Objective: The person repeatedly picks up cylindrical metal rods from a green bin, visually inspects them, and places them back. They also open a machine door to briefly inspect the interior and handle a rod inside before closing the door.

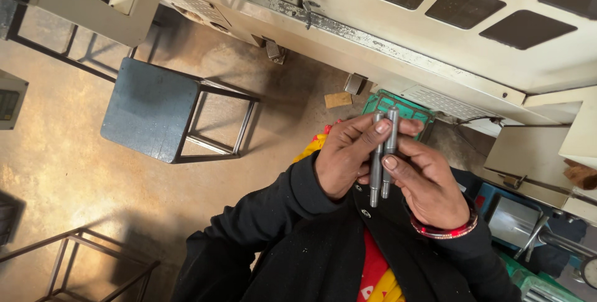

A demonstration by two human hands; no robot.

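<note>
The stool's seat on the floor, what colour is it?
The stool has a dusty blue seat, clear in the head view.

Two smooth, dull-grey metal rods (pixel 382 156); a stool (pixel 149 109) with a matt, scuffed blue-grey seat on metal legs; worn, rough concrete floor (pixel 62 171)

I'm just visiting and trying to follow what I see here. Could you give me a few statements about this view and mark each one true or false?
1. Both hands hold two grey metal rods side by side. True.
2. The left hand is empty and hangs at the side. False: its fingers grip the rods, opposite the right hand.
3. A red bangle sits on the right wrist. True.
4. The blue stool lies tipped over. False: it stands upright on the floor.
5. The person wears black sleeves. True.
</note>
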